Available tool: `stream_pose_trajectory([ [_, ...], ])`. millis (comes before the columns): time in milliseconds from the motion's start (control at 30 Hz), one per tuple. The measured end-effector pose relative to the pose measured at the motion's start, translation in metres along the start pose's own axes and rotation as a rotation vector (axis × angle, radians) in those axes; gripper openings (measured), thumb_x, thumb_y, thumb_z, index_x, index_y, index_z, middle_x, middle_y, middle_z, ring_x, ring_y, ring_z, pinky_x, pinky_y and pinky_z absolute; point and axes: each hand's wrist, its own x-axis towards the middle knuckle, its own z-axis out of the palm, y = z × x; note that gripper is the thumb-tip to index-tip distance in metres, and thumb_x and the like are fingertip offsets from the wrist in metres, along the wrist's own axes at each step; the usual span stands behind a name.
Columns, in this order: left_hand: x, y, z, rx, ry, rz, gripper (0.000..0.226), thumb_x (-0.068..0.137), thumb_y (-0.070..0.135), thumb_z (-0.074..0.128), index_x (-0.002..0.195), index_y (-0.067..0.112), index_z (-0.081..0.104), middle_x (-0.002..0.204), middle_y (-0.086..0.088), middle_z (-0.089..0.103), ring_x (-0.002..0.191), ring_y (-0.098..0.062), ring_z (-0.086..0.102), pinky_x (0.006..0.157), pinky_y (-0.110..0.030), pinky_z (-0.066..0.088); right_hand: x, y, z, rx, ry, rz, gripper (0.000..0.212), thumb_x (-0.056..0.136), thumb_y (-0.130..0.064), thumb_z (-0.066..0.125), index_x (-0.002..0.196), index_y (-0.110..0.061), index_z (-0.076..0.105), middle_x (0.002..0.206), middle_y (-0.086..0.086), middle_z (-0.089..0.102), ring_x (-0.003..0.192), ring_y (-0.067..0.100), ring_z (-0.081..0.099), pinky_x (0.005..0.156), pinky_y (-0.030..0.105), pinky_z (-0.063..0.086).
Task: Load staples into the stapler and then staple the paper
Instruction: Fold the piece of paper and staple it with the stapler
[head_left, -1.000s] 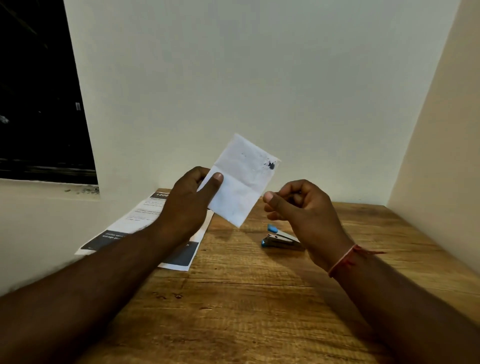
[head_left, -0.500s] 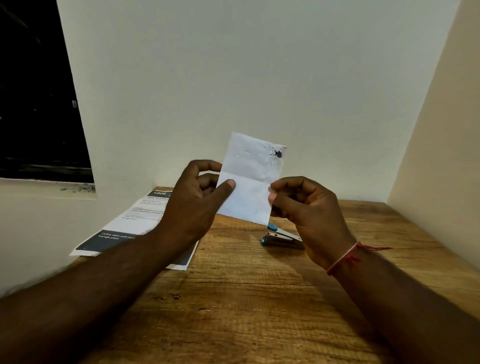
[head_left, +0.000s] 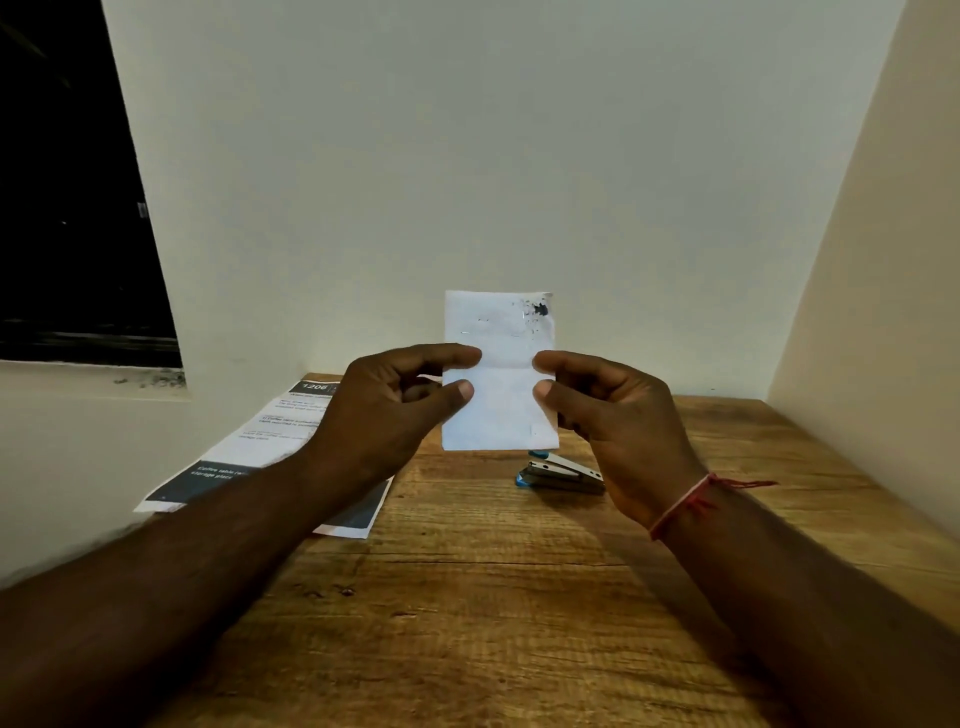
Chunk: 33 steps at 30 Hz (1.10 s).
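A small folded white paper (head_left: 500, 395) stands upright in the air above the table, with a dark smudge at its top right corner and faint staple marks near the top. My left hand (head_left: 387, 421) pinches its left edge between thumb and forefinger. My right hand (head_left: 613, 415) pinches its right edge the same way. Below the paper, a small silver stapler with blue ends (head_left: 561, 474) lies on the wooden table (head_left: 467, 597), partly hidden behind my right hand.
A printed sheet with dark bands (head_left: 270, 441) lies at the table's left, overhanging the edge. White walls close in behind and on the right. A dark window (head_left: 67, 208) is at the left. A red thread circles my right wrist.
The paper has turned from tilted to upright and square. My right hand, apart from it a second ago, now grips its right edge. Both hands sit level.
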Motion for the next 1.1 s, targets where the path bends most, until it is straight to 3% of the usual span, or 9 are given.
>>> stream_pose_trajectory([
  [100, -0.001, 0.003, 0.0, 0.039, 0.01, 0.0, 0.03, 0.098, 0.012, 0.086, 0.123, 0.029, 0.087, 0.059, 0.014, 0.061, 0.076, -0.021, 0.057, 0.088, -0.022, 0.055, 0.0, 0.001, -0.001, 0.017, -0.021, 0.017, 0.028, 0.093, 0.0, 0.083, 0.117, -0.015, 0.086, 0.097, 0.001, 0.084, 0.088, 0.011, 0.079, 0.081, 0.027, 0.063],
  [200, -0.001, 0.007, -0.002, 0.084, -0.005, 0.024, 0.029, 0.096, 0.018, 0.089, 0.118, 0.036, 0.088, 0.087, -0.025, 0.076, 0.083, -0.034, 0.07, 0.094, -0.04, 0.064, 0.0, 0.002, -0.001, 0.021, -0.032, 0.019, 0.027, 0.092, -0.002, 0.084, 0.115, -0.016, 0.087, 0.101, 0.007, 0.084, 0.093, 0.021, 0.079, 0.089, 0.04, 0.065],
  [267, -0.001, 0.008, -0.003, 0.104, -0.001, 0.036, 0.027, 0.095, 0.02, 0.09, 0.115, 0.038, 0.089, 0.101, -0.034, 0.074, 0.088, -0.044, 0.071, 0.094, -0.049, 0.064, 0.0, 0.002, -0.002, 0.018, -0.032, 0.016, 0.026, 0.092, -0.004, 0.085, 0.115, -0.017, 0.087, 0.11, 0.014, 0.084, 0.105, 0.034, 0.08, 0.098, 0.049, 0.065],
  [433, -0.002, 0.008, -0.002, 0.093, -0.007, 0.024, 0.025, 0.093, 0.021, 0.092, 0.112, 0.037, 0.089, 0.103, -0.03, 0.078, 0.099, -0.052, 0.073, 0.1, -0.057, 0.064, -0.001, -0.001, -0.003, 0.038, -0.052, 0.023, 0.025, 0.092, -0.002, 0.084, 0.115, -0.011, 0.086, 0.111, 0.013, 0.085, 0.111, 0.032, 0.081, 0.096, 0.047, 0.067],
  [633, 0.0, 0.007, -0.002, 0.064, -0.018, 0.03, 0.027, 0.093, 0.015, 0.091, 0.115, 0.03, 0.09, 0.077, 0.002, 0.067, 0.076, -0.017, 0.06, 0.081, -0.023, 0.056, 0.0, -0.006, -0.004, 0.051, -0.031, 0.015, 0.023, 0.09, 0.002, 0.083, 0.109, -0.011, 0.086, 0.107, 0.014, 0.086, 0.097, 0.021, 0.081, 0.088, 0.036, 0.068],
  [767, 0.001, 0.011, -0.001, 0.026, 0.004, 0.03, 0.031, 0.092, 0.009, 0.091, 0.121, 0.021, 0.088, 0.079, -0.001, 0.071, 0.078, -0.008, 0.066, 0.084, -0.015, 0.057, 0.001, -0.009, -0.005, 0.079, -0.033, 0.008, 0.025, 0.089, 0.003, 0.084, 0.106, -0.014, 0.088, 0.11, 0.025, 0.081, 0.096, 0.02, 0.08, 0.088, 0.033, 0.066],
  [867, 0.0, 0.012, 0.0, 0.04, 0.041, 0.052, 0.032, 0.092, 0.008, 0.09, 0.123, 0.017, 0.087, 0.077, 0.004, 0.076, 0.078, -0.005, 0.073, 0.087, -0.013, 0.058, 0.002, -0.008, -0.006, 0.082, -0.038, 0.005, 0.026, 0.088, 0.003, 0.085, 0.107, -0.014, 0.088, 0.095, 0.015, 0.082, 0.094, 0.017, 0.079, 0.086, 0.027, 0.063],
  [1000, 0.0, 0.013, 0.0, 0.069, 0.107, 0.073, 0.033, 0.092, 0.01, 0.092, 0.123, 0.019, 0.088, 0.087, -0.016, 0.08, 0.082, -0.006, 0.075, 0.091, -0.015, 0.06, 0.002, -0.006, -0.005, 0.078, -0.037, -0.009, 0.028, 0.087, 0.004, 0.085, 0.111, -0.012, 0.086, 0.085, 0.004, 0.079, 0.088, 0.014, 0.079, 0.085, 0.023, 0.062],
  [1100, 0.001, 0.012, 0.001, 0.103, 0.115, 0.073, 0.048, 0.091, 0.012, 0.093, 0.136, 0.025, 0.081, 0.086, -0.006, 0.083, 0.083, -0.005, 0.076, 0.092, -0.017, 0.06, 0.0, -0.006, -0.003, 0.037, -0.047, -0.042, 0.037, 0.088, 0.006, 0.084, 0.12, -0.012, 0.084, 0.083, 0.007, 0.073, 0.085, 0.015, 0.076, 0.085, 0.026, 0.063],
])
